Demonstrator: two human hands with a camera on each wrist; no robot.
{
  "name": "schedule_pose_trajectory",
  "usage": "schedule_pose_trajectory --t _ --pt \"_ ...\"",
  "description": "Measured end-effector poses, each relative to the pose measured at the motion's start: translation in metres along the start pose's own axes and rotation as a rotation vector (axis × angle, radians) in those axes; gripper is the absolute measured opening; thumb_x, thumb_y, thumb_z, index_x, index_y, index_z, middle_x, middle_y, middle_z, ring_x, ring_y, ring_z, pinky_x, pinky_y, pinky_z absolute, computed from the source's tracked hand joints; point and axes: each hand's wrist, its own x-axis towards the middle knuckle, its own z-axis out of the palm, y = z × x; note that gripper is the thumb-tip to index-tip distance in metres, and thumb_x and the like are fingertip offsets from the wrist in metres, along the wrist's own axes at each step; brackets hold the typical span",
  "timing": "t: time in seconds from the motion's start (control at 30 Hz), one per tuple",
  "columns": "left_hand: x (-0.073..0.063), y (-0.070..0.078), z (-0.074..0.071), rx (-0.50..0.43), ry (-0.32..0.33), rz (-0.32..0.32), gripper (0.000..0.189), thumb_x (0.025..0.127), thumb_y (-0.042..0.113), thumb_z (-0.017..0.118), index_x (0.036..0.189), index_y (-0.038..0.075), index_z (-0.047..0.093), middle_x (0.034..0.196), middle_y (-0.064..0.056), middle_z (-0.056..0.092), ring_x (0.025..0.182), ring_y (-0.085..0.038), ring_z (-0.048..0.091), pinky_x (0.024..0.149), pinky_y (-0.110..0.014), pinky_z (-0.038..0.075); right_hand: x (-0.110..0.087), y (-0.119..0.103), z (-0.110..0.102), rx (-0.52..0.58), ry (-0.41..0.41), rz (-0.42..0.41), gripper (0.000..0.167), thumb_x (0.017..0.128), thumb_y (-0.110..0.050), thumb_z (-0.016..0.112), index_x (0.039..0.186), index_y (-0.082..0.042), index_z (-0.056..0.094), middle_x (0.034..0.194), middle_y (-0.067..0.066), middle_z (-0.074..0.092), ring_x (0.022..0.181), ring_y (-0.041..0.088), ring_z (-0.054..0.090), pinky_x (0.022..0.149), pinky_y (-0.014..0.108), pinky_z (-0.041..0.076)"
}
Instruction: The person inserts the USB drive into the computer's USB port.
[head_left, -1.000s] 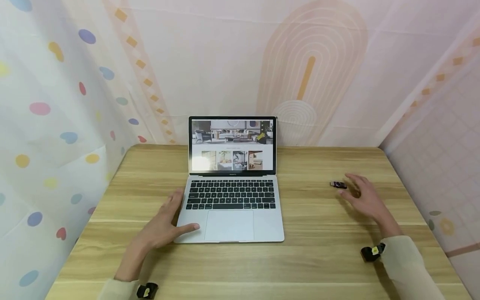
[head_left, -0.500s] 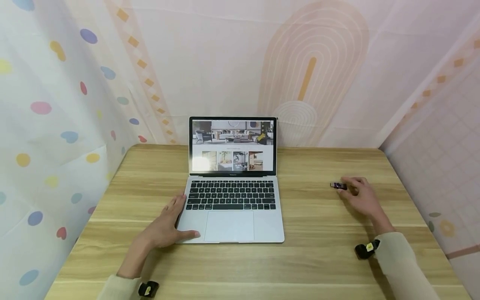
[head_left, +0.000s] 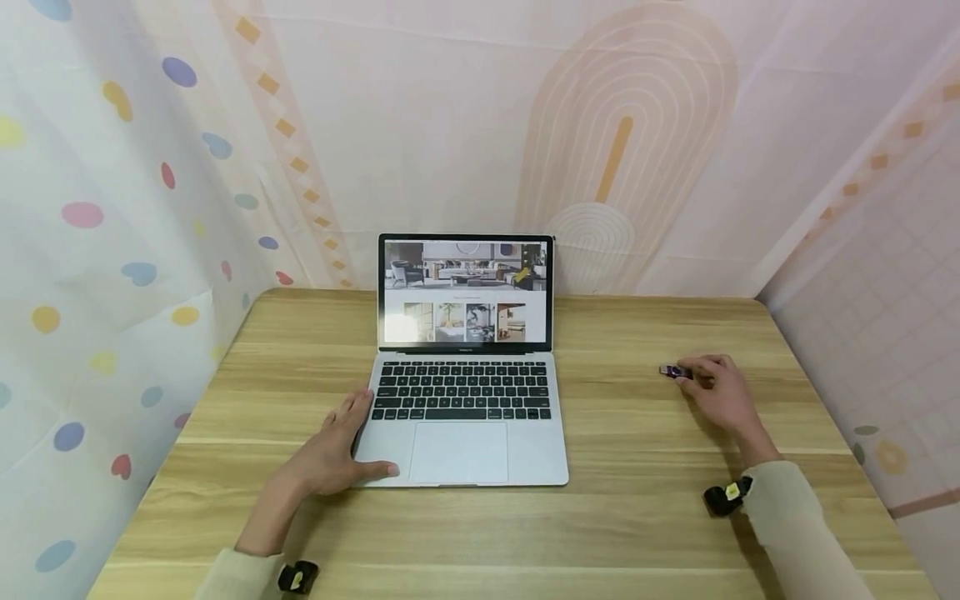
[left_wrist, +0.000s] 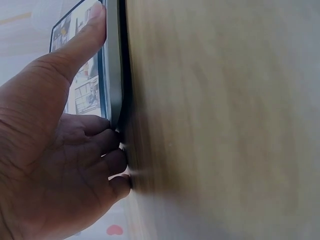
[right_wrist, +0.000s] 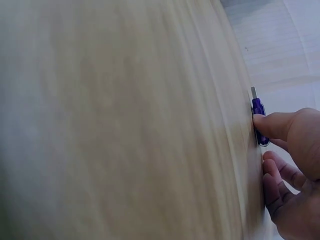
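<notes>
A silver laptop point(head_left: 462, 450) stands with its lid raised and its screen lit. My left hand point(head_left: 330, 450) rests at its left front corner, thumb on the palm rest and the other fingers along the side edge. In the left wrist view, those fingertips point(left_wrist: 116, 161) touch the table beside the laptop's edge point(left_wrist: 114, 75). To the right, my right hand point(head_left: 723, 396) pinches a small purple USB flash drive point(head_left: 667, 371) between thumb and index finger. The right wrist view shows the flash drive point(right_wrist: 258, 107) at the tabletop, its metal plug pointing away from the hand.
The wooden table point(head_left: 480, 542) carries the laptop. A pale patterned cloth point(head_left: 450, 125) hangs behind the table's back edge, and a dotted one point(head_left: 112, 250) hangs on the left. Black cameras point(head_left: 726, 497) are strapped at both wrists.
The right hand's thumb and index finger have closed onto the flash drive, and the right forearm has shifted slightly left. The left thumb has come down lower on the laptop's palm rest.
</notes>
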Motion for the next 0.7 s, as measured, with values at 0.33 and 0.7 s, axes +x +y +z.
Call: schedule_pose_trajectory --t 0.33,0.7 --pt "-0.0014 0.0004 -0.0017 0.007 -0.01 0.007 0.133 0.074 0.067 0.081 0.165 0.003 0.008 0.17 -0.028 0.004 0.152 -0.06 0.006 0.122 -0.074 0.011 -0.0002 -0.0003 0.0024 -0.024 0.022 0.002 0.032 0.101 -0.016 0.065 0.127 0.003 0.068 0.13 0.03 0.052 0.11 0.046 0.059 0.091 0.06 0.053" --pt "-0.001 -0.0001 -0.0018 -0.005 -0.017 0.015 0.133 0.075 0.065 0.082 0.164 0.002 0.006 0.17 -0.029 0.002 0.153 -0.059 0.004 0.124 -0.072 0.008 0.0005 -0.003 0.0036 -0.038 0.04 -0.009 0.03 0.1 -0.022 0.068 0.125 -0.005 0.072 0.116 0.022 0.067 0.096 0.032 0.065 0.075 0.034 0.049"
